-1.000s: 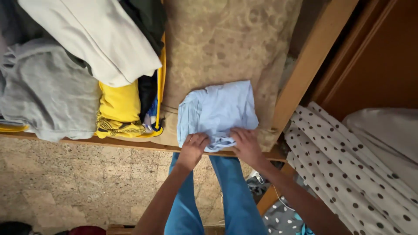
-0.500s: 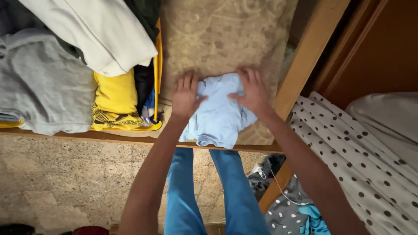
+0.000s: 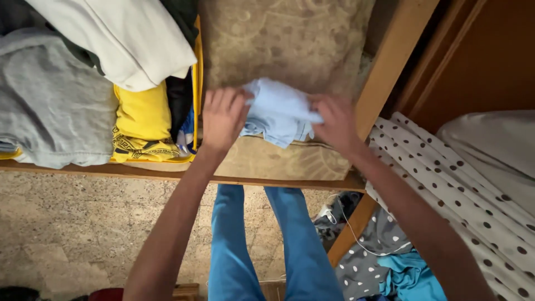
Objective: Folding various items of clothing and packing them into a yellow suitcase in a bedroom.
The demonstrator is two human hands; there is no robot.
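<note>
A small folded light blue garment (image 3: 278, 111) lies on a tan patterned cushion (image 3: 290, 44) that covers a wooden ledge. My left hand (image 3: 223, 117) grips its left edge and my right hand (image 3: 334, 120) grips its right edge. The cloth is bunched between both hands, and its lower fold hangs loose toward me. My legs in blue jeans (image 3: 262, 239) stand below the ledge.
A pile of clothes lies to the left: a grey garment (image 3: 50, 100), a cream one (image 3: 122, 39), a yellow one (image 3: 142, 120). A wooden post (image 3: 390, 61) runs at the right, next to white polka-dot fabric (image 3: 457, 189). Below are a stone floor (image 3: 83, 223) and a wooden ledge edge (image 3: 167, 175).
Both hands moved from the garment's near edge to its far part, folding it over. It is now smaller, more bunched and farther from me.
</note>
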